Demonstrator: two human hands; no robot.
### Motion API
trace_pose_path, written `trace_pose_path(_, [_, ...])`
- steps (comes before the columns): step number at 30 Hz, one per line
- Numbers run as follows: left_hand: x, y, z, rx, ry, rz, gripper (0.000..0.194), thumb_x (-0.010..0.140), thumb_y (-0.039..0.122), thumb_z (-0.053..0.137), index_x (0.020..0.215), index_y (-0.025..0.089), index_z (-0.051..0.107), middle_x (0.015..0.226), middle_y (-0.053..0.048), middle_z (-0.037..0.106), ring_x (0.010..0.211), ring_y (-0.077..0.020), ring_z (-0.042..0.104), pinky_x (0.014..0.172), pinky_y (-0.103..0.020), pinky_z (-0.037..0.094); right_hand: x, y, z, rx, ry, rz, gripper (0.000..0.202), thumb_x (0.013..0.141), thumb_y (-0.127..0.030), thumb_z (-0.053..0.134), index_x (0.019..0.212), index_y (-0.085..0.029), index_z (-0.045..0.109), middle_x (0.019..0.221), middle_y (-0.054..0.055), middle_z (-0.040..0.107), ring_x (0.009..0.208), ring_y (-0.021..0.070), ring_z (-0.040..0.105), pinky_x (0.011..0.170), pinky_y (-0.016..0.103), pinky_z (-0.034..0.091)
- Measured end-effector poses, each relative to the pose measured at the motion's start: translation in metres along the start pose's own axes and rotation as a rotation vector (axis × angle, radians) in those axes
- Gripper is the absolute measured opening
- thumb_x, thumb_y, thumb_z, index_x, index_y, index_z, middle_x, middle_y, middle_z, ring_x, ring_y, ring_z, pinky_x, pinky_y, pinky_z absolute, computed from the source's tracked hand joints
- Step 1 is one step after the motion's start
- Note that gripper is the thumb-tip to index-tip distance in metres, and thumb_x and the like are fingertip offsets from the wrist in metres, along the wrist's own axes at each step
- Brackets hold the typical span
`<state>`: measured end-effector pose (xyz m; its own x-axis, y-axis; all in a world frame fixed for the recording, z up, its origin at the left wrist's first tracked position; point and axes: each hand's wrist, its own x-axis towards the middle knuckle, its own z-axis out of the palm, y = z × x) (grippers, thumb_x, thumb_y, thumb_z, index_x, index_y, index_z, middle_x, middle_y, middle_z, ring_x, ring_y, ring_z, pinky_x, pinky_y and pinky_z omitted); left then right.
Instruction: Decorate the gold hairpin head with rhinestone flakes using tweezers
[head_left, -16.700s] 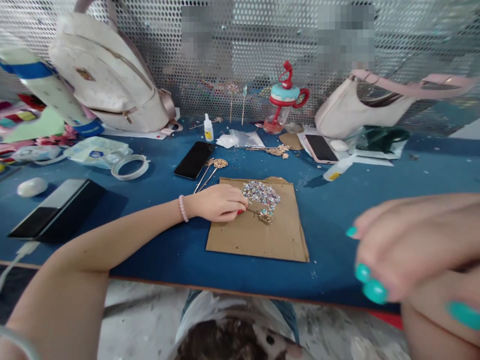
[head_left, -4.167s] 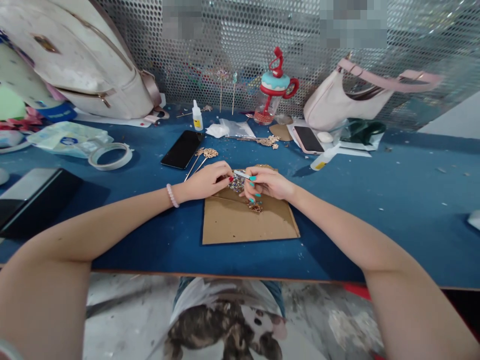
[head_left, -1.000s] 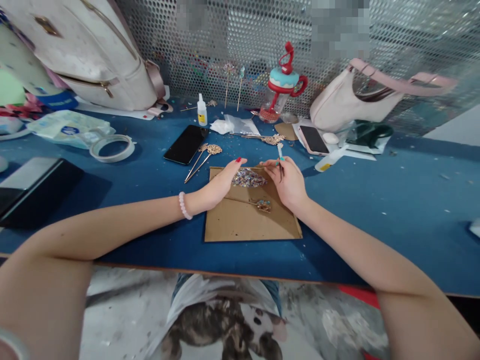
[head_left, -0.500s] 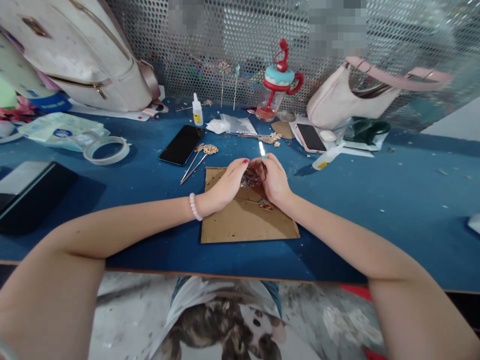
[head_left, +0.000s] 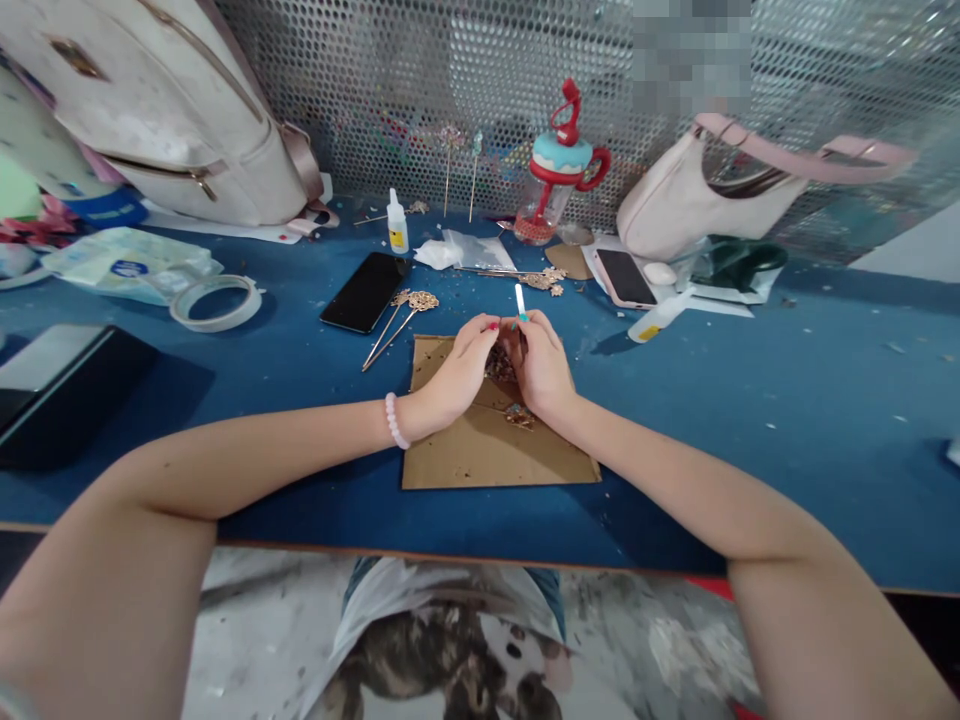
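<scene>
Both hands lie cupped around a small pile of tiny beads [head_left: 499, 364] on a piece of brown cardboard [head_left: 480, 465]. My left hand [head_left: 454, 378], with a pink bead bracelet [head_left: 395, 420] on its wrist, curves along the left side of the pile, apparently holding nothing. On the other side my right hand [head_left: 549, 370] grips a slim tool with a bright white end [head_left: 520, 298]; its kind is unclear. Just below the beads a gold hairpin with an ornate head [head_left: 519, 416] rests on the cardboard. Some fingertips are hidden behind the hands.
A black phone [head_left: 365, 291] and two gold hairpins [head_left: 420, 301] lie left of the cardboard. Farther back stand a glue bottle [head_left: 397, 222] and a red-handled cup [head_left: 559, 170]. Another glue bottle [head_left: 651, 322] lies right; a tape roll [head_left: 216, 303] lies left.
My hands have drawn slightly closer around the bead pile. The hairpin below it now sits a little farther left. The right hand still grips the slim tool.
</scene>
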<state>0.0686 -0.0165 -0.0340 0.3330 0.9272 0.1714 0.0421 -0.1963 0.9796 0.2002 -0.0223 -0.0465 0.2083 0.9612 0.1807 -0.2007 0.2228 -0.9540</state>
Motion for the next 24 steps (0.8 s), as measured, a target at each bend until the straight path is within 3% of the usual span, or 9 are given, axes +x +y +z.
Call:
trace_pose_path(4, [-0.004,0.005,-0.009,0.024,-0.038,0.047,0.042,0.1,0.044,0.057,0.134,0.019,0.056,0.145,-0.012,0.053,0.135,-0.0294,0.051,0.115,-0.057,0.042,0.0,-0.008,-0.007,0.067,-0.015,-0.062,0.031,0.1,-0.043,0.058,0.113,-0.016,0.063,0.111,0.007,0.066,0.098,0.0172,0.065,0.088,0.038,0.058])
trace_pose_path(7, [-0.008,0.012,-0.019,0.044,-0.107,0.106,0.041,0.099,0.043,0.059,0.131,0.018,0.057,0.14,-0.011,0.056,0.132,-0.0287,0.053,0.115,-0.056,0.043,0.001,-0.02,-0.019,0.1,-0.104,-0.061,0.031,0.1,-0.044,0.057,0.106,-0.015,0.063,0.097,0.003,0.066,0.083,0.0131,0.064,0.078,0.032,0.058])
trace_pose_path(11, [-0.009,0.019,-0.026,0.067,-0.214,0.191,0.031,0.101,0.044,0.055,0.115,0.016,0.062,0.113,-0.007,0.067,0.109,-0.0222,0.064,0.103,-0.048,0.052,0.008,-0.037,-0.039,0.08,-0.385,0.085,0.031,0.1,-0.044,0.058,0.101,-0.014,0.062,0.083,-0.001,0.062,0.065,0.0082,0.057,0.062,0.024,0.053])
trace_pose_path(14, [-0.003,0.018,-0.029,0.1,-0.215,0.243,0.03,0.1,0.043,0.057,0.114,0.017,0.061,0.115,-0.008,0.065,0.111,-0.0225,0.062,0.104,-0.048,0.051,0.014,-0.046,-0.051,0.044,-0.629,0.249,0.03,0.099,-0.043,0.06,0.1,-0.013,0.063,0.083,0.0,0.063,0.065,0.0081,0.059,0.06,0.023,0.054])
trace_pose_path(17, [0.01,0.014,-0.036,0.134,-0.201,0.262,0.032,0.1,0.043,0.057,0.116,0.016,0.061,0.121,-0.009,0.064,0.116,-0.0237,0.061,0.105,-0.049,0.051,0.016,-0.05,-0.058,0.021,-0.779,0.344,0.029,0.099,-0.042,0.061,0.102,-0.013,0.063,0.087,0.001,0.065,0.07,0.0094,0.062,0.065,0.025,0.056])
trace_pose_path(24, [0.038,0.006,-0.054,0.287,-0.317,0.263,0.035,0.103,0.044,0.053,0.123,0.016,0.061,0.12,-0.009,0.067,0.11,-0.022,0.066,0.098,-0.046,0.058,0.015,-0.045,-0.055,0.038,-0.827,0.318,0.029,0.098,-0.041,0.062,0.1,-0.013,0.064,0.087,0.001,0.066,0.074,0.0112,0.064,0.074,0.031,0.059])
